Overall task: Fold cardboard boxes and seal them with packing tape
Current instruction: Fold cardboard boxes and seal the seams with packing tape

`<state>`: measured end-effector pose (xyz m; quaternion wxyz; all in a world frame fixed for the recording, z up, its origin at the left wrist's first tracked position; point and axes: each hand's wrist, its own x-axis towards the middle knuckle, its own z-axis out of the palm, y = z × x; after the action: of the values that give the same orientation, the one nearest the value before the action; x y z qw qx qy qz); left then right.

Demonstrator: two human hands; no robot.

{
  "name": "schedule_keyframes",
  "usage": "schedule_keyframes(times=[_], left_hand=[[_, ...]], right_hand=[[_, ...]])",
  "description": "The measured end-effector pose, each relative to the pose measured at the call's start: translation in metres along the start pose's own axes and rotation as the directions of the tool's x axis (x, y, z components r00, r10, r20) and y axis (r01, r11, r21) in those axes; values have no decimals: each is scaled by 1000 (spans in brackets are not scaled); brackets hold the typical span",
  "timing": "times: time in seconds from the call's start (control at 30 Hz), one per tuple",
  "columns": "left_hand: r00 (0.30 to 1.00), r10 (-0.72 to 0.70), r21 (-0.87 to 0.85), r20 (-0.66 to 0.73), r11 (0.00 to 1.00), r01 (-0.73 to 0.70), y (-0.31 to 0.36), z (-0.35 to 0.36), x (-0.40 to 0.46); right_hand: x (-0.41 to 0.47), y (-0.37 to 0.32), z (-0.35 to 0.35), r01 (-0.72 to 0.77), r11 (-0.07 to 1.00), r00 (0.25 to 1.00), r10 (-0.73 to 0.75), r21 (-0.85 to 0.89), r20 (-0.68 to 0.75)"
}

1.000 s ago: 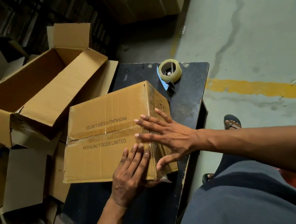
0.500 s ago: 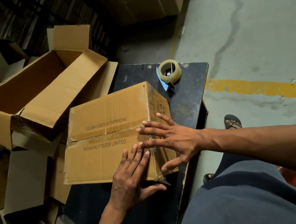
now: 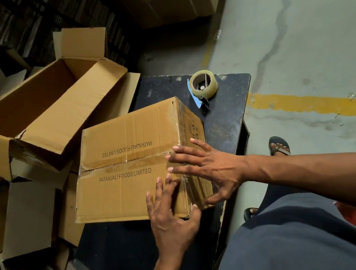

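A closed brown cardboard box (image 3: 122,164) printed "PATANJALI FOODS LIMITED" sits on a dark table (image 3: 226,128), its top flaps joined along a taped centre seam. My left hand (image 3: 169,213) lies flat on the near right corner of the top, thumb hooked under the corner edge. My right hand (image 3: 208,167) spreads its straight fingers over the right top edge, thumb down on the side face. A clear packing tape roll in a blue dispenser (image 3: 202,86) stands on the table beyond the box.
A long open cardboard box (image 3: 41,116) lies to the left, with flattened cartons (image 3: 29,213) heaped below it. Grey concrete floor with a yellow line (image 3: 318,105) lies right of the table. My sandalled foot (image 3: 279,146) and dark-trousered knee (image 3: 298,232) are near the table edge.
My left hand slid toward the box's near right corner and its thumb now wraps under the edge. My right hand stayed pressed on the right edge, shifting slightly.
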<state>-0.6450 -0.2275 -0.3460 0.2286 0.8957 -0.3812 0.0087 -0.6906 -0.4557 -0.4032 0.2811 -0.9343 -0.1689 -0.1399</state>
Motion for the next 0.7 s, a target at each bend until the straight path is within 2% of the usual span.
schedule_keyframes(times=[0.07, 0.17, 0.3, 0.37, 0.43, 0.5, 0.57, 0.7], left_hand=[[998, -56, -19, -13, 998, 55, 4, 1, 0], [998, -55, -18, -26, 998, 54, 9, 1, 3], [997, -72, -192, 23, 978, 75, -2, -7, 5], [992, 71, -195, 101, 979, -50, -21, -17, 5], [952, 252, -72, 174, 967, -243, -40, -24, 5], [902, 383, 64, 201, 913, -402, -52, -22, 5], [882, 437, 123, 175, 879, -460, -56, -18, 6], [870, 471, 156, 146, 858, -490, -55, -20, 8]], right_hand=[[1, -1, 2, -4, 1000, 1000, 4, -4, -6], [1, -4, 8, -19, 1000, 999, 19, -8, -37], [4, -8, 21, -44, 999, 991, 45, 6, -124], [7, -8, 29, -58, 998, 985, 58, 7, -163], [9, -8, 36, -57, 998, 975, 62, 31, -211], [10, -9, 41, -47, 997, 967, 60, 61, -247], [10, -8, 40, -36, 996, 966, 55, 81, -251], [6, 0, 29, -47, 999, 988, 46, -1, -150]])
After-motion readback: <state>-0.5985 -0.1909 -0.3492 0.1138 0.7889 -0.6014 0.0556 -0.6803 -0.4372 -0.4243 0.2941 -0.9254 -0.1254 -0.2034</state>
